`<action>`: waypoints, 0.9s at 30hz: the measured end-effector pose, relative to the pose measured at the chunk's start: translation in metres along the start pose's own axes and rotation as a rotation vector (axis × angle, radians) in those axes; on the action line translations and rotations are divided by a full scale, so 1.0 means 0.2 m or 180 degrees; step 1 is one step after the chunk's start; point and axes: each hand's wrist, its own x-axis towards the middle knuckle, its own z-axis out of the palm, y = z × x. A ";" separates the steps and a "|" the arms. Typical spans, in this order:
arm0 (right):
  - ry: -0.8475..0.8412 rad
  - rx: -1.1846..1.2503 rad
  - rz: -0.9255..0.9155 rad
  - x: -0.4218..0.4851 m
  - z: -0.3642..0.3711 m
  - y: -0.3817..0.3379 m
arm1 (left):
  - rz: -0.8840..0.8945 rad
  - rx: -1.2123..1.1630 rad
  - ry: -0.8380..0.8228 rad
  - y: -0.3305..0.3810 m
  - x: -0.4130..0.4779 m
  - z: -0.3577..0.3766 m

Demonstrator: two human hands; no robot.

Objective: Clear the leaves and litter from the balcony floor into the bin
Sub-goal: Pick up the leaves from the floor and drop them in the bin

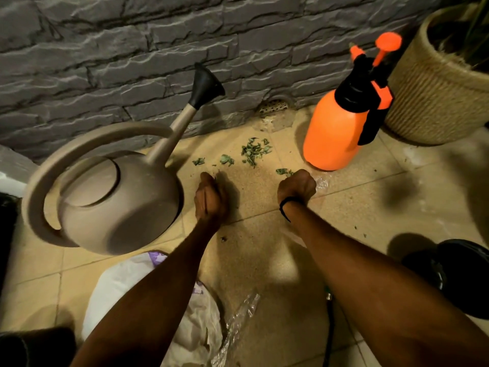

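Leaves (255, 151) lie scattered on the floor (344, 213) near its far edge, below the stone wall (105, 49), between the watering can (111, 197) and the orange sprayer (336, 128); the thickest clump sits just in front of the drain (274, 107). Both arms reach in. The left grip (211, 197) is down at the floor beside the can, edge-on, fingers hidden, so I cannot tell what it holds; the right grip (297, 185) is curled under, knuckles up, with a leaf scrap (284, 172) touching its far side, contents hidden too; a clear wrapper (321, 182) lies just beside it. A white bag (116, 300) and crumpled plastic film (238, 321) lie at the near edge; a woven pot (434, 88) stands in the far right corner.
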 end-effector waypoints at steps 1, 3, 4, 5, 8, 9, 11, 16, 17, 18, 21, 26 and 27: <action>0.0011 0.0004 -0.0088 0.01 0.00 0.00 | 0.0026 0.0020 -0.0019 0.00 -0.01 0.00; -0.0037 0.0012 -0.0372 0.04 -0.01 0.00 | 0.0001 -0.0064 -0.0078 0.00 -0.02 0.00; -0.0078 -0.0030 -0.0528 0.04 -0.01 -0.01 | -0.0032 -0.0134 -0.0132 -0.01 -0.02 0.00; -0.0115 -0.0108 -0.0672 0.05 -0.01 -0.02 | -0.0080 -0.0203 -0.0185 0.00 -0.02 -0.01; -0.0334 -0.0443 -0.1054 0.06 0.02 -0.05 | -0.0133 -0.0282 -0.0212 -0.01 0.00 -0.03; -0.0480 -0.0585 -0.1143 0.06 0.04 -0.05 | -0.0031 -0.0205 -0.0142 -0.03 0.01 -0.03; -0.0703 -0.0911 -0.1266 0.06 0.06 -0.04 | 0.0045 0.0095 -0.0074 -0.06 0.05 -0.02; -0.0716 -0.1237 -0.1449 0.06 0.07 -0.04 | -0.0304 0.0209 0.0018 -0.04 0.17 -0.02; -0.0699 -0.1226 -0.1438 0.06 0.07 -0.04 | -0.0432 0.0158 0.0036 -0.03 0.19 -0.02; -0.0664 -0.1190 -0.1431 0.05 0.07 -0.03 | -0.0579 0.0053 0.0027 -0.01 0.22 -0.02; -0.0502 -0.1123 -0.1438 0.04 0.09 -0.03 | -0.0587 -0.0091 0.0055 0.02 0.28 0.00; -0.0549 -0.0835 -0.1363 0.04 0.10 -0.05 | -0.0606 0.0920 -0.0213 0.02 0.39 0.03; -0.0564 -0.0767 -0.1324 0.04 0.10 -0.06 | -0.0593 0.1067 -0.0253 0.02 0.40 0.03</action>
